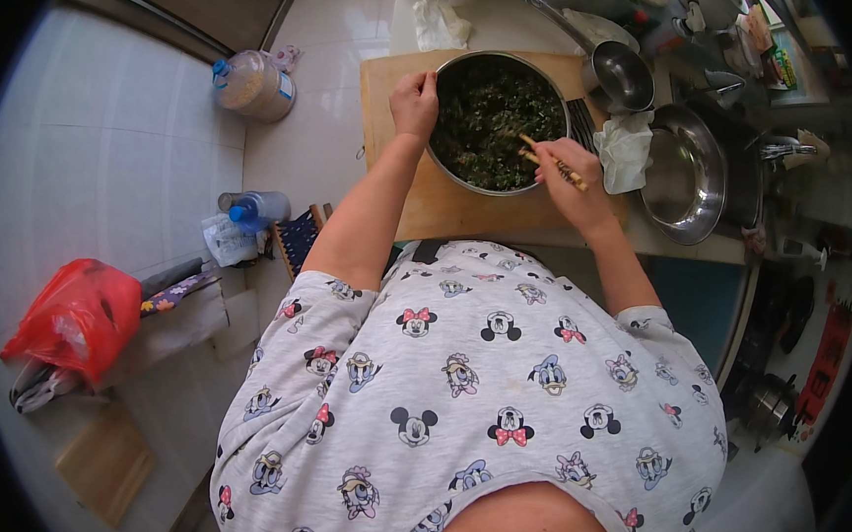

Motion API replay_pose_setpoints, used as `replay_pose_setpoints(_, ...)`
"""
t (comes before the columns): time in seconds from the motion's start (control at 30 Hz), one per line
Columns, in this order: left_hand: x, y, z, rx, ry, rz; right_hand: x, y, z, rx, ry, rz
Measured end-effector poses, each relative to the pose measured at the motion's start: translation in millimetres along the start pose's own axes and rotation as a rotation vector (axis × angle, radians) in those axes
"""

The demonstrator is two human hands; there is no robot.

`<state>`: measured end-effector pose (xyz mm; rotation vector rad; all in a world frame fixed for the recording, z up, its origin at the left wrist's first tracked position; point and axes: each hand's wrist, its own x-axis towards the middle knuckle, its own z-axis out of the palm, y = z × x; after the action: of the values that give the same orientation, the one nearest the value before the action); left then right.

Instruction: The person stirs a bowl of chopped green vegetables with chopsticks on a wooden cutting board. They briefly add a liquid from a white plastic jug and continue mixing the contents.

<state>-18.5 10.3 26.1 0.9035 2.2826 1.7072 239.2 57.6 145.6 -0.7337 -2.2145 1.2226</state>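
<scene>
A wide metal bowl (500, 192) stands on a wooden board (444, 212) in front of me. Chopped dark green filling (500, 112) with small pale and pinkish bits covers its inside. My left hand (415, 108) grips the bowl's left rim, thumb and fingers pinched over the edge. In my right hand (571, 180) is a pair of wooden chopsticks (562, 170). Their lower ends reach over the right side of the bowl and meet the green filling.
A steel saucepan (621, 76) stands behind the bowl's right side, near a crumpled whitish plastic bag (624, 150). Right of these, a steel basin (684, 173) sits by the sink faucet (790, 150). Another bag (441, 22) lies at the counter's back. A large plastic jug (253, 87) stands left.
</scene>
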Motion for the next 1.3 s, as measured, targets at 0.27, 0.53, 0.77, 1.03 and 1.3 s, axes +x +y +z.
replay_pose_setpoints(0.27, -1.1, 1.0, 1.1, -0.072, -0.009, -0.042, 46.3, 31.2, 33.9, 0.126, 0.126, -0.069)
replay_pose_setpoints(0.53, -1.3, 6.1, -1.0, -0.045, -0.005, -0.045, 3.3, -15.4, 20.9, 0.137, -0.041, -0.059)
replay_pose_setpoints(0.77, -4.2, 2.6, -3.3, -0.054, 0.019, -0.04, 52.1, 31.1, 27.9, 0.056, 0.145, -0.1)
replay_pose_setpoints(1.03, -3.0, 2.7, 0.8, -0.032, 0.011, -0.035, 8.3, -11.6, 21.3, 0.105, -0.105, -0.05)
replay_pose_setpoints(1.3, -3.0, -4.0, 2.4, -0.11, 0.045, -0.047, 49.5, 37.0, -4.2, 0.001, 0.158, -0.022)
